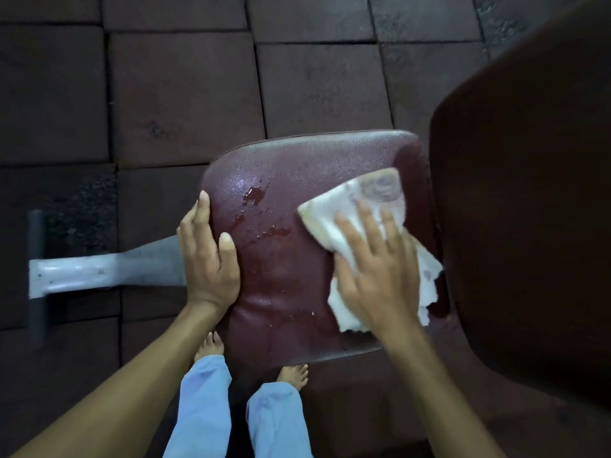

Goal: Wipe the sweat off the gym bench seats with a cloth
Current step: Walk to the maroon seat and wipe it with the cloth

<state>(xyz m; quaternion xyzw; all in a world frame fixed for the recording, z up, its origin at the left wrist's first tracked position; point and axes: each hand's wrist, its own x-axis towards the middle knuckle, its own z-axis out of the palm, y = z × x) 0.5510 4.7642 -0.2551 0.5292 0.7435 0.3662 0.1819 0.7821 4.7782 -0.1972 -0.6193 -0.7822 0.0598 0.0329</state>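
Covering most of the view, the floor (185, 94) is laid with dark square tiles with narrow seams between them. Over it at the right stands the backrest (529, 209) of the bench, a big dark brown pad that rises towards the camera and fills the right edge. Just beside it, in the middle, lies the seat (291, 276), a dark red padded cushion with rounded corners; its skin is wet, with small pools and drops glistening across the left and middle part. From under the seat's left edge a grey metal leg (99, 269) runs out over the tiles and ends in a crossbar with dark caps.

Below the seat two legs in light blue trousers (205, 408) stand on the floor, the bare toes just beside the seat's near edge.

The cloth (360, 233), white and crumpled, lies on the right part of the seat, near the backrest. The right hand (377, 269) lies flat on top of it, fingers spread and pressing the cloth down onto the cushion. The left hand (208, 252) grips the seat's left edge, thumb on top of the pad and the other fingers held together along the side.
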